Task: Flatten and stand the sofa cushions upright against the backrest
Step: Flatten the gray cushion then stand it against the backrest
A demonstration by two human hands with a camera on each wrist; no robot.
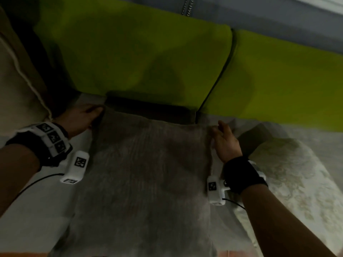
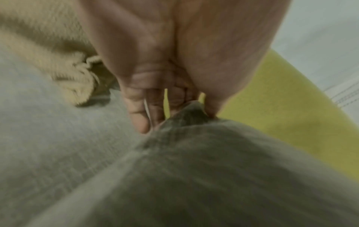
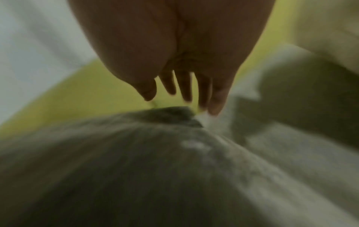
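Observation:
A grey-brown ribbed cushion (image 1: 148, 173) lies flat on the seat, its far edge just short of the green backrest (image 1: 148, 52). My left hand (image 1: 96, 112) is at its far left corner. In the left wrist view the left hand (image 2: 178, 116) pinches that corner of the cushion (image 2: 194, 169) between thumb and fingers. My right hand (image 1: 218, 127) is beside the far right corner. In the right wrist view the fingers of the right hand (image 3: 180, 99) hang straight just above the cushion (image 3: 136, 161) and hold nothing.
A beige cushion with corded piping (image 1: 16, 80) leans at the left end. A pale patterned cushion (image 1: 293, 173) lies to the right of my right hand. The seat has a light grey cover (image 1: 37, 210). A grey wall (image 1: 259, 15) rises behind the backrest.

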